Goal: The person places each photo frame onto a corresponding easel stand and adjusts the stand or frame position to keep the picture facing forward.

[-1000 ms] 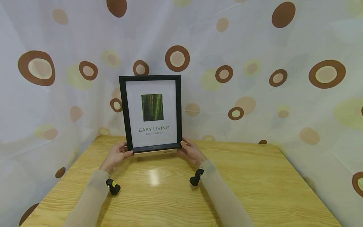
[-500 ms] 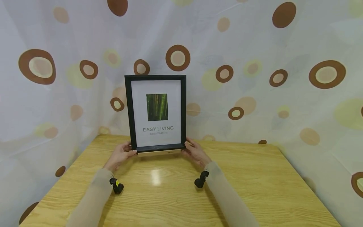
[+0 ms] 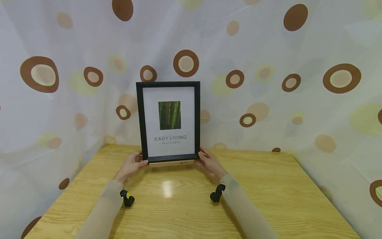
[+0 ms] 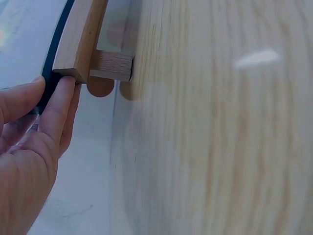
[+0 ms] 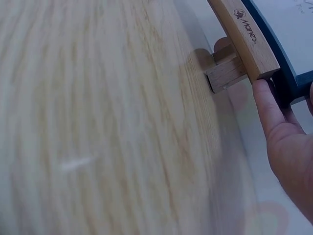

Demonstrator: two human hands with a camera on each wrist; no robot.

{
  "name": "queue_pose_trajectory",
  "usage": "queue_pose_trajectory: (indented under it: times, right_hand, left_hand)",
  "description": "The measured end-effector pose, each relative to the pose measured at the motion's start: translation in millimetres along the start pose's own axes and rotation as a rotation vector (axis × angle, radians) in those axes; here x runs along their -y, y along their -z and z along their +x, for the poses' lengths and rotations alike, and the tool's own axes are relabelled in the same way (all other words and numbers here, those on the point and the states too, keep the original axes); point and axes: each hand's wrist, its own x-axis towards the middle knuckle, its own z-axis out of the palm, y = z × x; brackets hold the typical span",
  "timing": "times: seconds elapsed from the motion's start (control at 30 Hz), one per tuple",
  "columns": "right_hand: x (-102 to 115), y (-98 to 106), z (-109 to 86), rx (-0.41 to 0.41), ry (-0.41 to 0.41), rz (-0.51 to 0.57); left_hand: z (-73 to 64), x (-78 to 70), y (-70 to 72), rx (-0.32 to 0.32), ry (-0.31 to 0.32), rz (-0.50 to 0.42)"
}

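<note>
A black picture frame (image 3: 169, 121) stands nearly upright, leaning slightly back, with a bamboo picture and "EASY LIVING" on its white sheet. Below its bottom edge runs the light wooden ledge (image 3: 171, 164) of a stand. My left hand (image 3: 130, 168) grips the lower left corner, thumb on the frame and fingers by the ledge's end. At the lower right corner my right hand (image 3: 211, 166) holds the frame, a finger against the ledge's end. The left wrist view shows a short wooden foot (image 4: 113, 65) behind the ledge; whether it touches the table I cannot tell.
The wooden table (image 3: 253, 199) extends forward and to both sides. Behind and beside it hangs a pale curtain (image 3: 268, 43) with brown and yellow spots, close behind the frame. Small black cameras (image 3: 127, 198) sit at both wrists.
The picture frame and its wooden stand have shifted to the right, with both hands moving along. Each hand keeps its hold at a lower corner.
</note>
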Motion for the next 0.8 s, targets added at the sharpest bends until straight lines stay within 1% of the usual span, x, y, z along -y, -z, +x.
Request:
queue_pose_trajectory:
  times: [0.1,0.23,0.37,0.43,0.5,0.6,0.77,0.8]
  right_hand:
    - [1.2,5.0,-4.2,-0.021,-0.004,-0.013]
    - [3.5,11.9,-9.1,-0.023,-0.020,-0.003]
    - [4.7,18.0,-13.3,-0.028,-0.021,0.010]
    - [4.8,21.3,-14.9,-0.024,-0.012,-0.004]
    - [5.6,24.3,-17.5,-0.038,-0.019,-0.007]
    - [6.1,29.7,-21.0,-0.032,-0.016,-0.015]
    - [7.2,39.0,-27.8,-0.048,-0.023,-0.025]
    - [7.2,41.0,-29.1,-0.049,-0.023,-0.026]
  left_hand:
    - [2.0,-3.3,-5.5,0.008,0.008,-0.009]
    - [5.8,-3.2,-12.1,0.021,0.015,-0.050]
    - [9.0,-2.9,-17.5,0.030,0.004,-0.063]
    - [10.5,-2.8,-20.0,0.034,-0.005,-0.072]
    - [11.5,-3.8,-22.8,0.041,-0.010,-0.068]
    - [12.2,-6.5,-27.8,0.056,-0.014,-0.060]
    - [13.8,-9.4,-37.5,0.060,-0.006,-0.026]
    - [14.4,-9.2,-39.8,0.053,-0.001,-0.022]
